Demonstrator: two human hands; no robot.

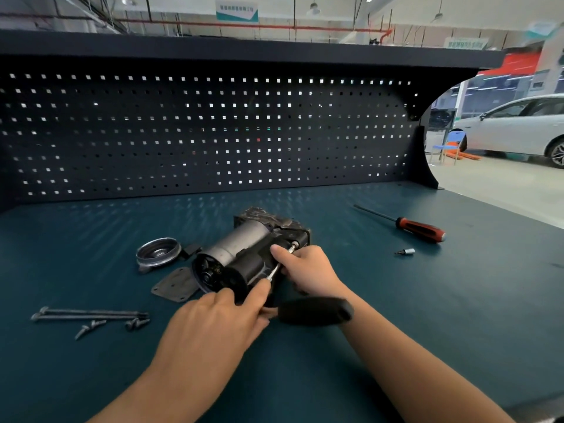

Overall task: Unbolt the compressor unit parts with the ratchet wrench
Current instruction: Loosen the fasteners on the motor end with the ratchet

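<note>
The compressor unit (241,254), a grey cylinder on a black housing, lies on its side in the middle of the teal bench. A ratchet wrench (316,311) with a blurred black handle points right, just in front of the unit. Its silver extension bar (274,271) runs up to a bolt on the housing's right side. My left hand (219,325) grips the wrench at its head end. My right hand (305,267) curls round the extension bar, thumb near the tip. The socket and bolt head are mostly hidden by the fingers.
A round metal cover (157,253) and a flat black gasket plate (177,283) lie left of the unit. Two long bolts (88,314) and short screws (91,326) sit at the front left. A red-handled screwdriver (418,228) and a small socket bit (404,251) lie right. A pegboard (198,132) backs the bench.
</note>
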